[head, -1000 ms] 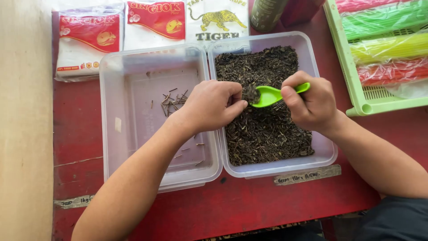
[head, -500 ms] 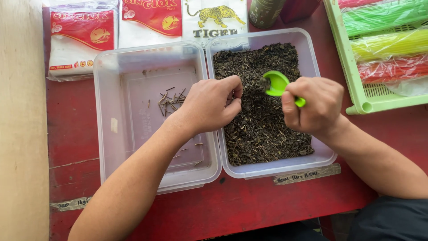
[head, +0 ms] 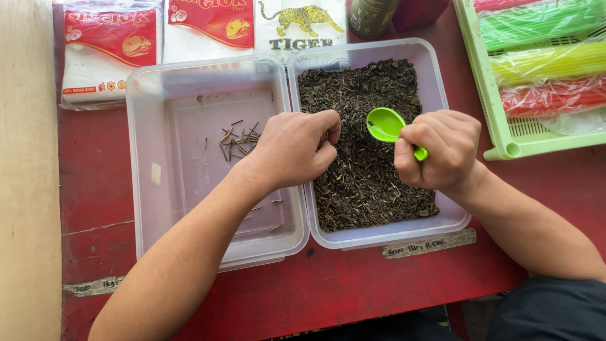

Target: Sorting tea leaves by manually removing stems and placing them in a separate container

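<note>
There are two clear plastic tubs, a left tub [head: 151, 208] with only a few small sticks in it and a right tub [head: 435, 69] full of dark dried leaves. There is one green spoon [head: 385, 125]. Two hands are in view, the left hand [head: 293, 150] and the right hand [head: 439, 150]. Three white packets [head: 107, 57] lie along the far edge. One green basket [head: 505, 136] holds four coloured bundles [head: 549, 60]. One dark bottle [head: 372, 16] stands behind.
</note>
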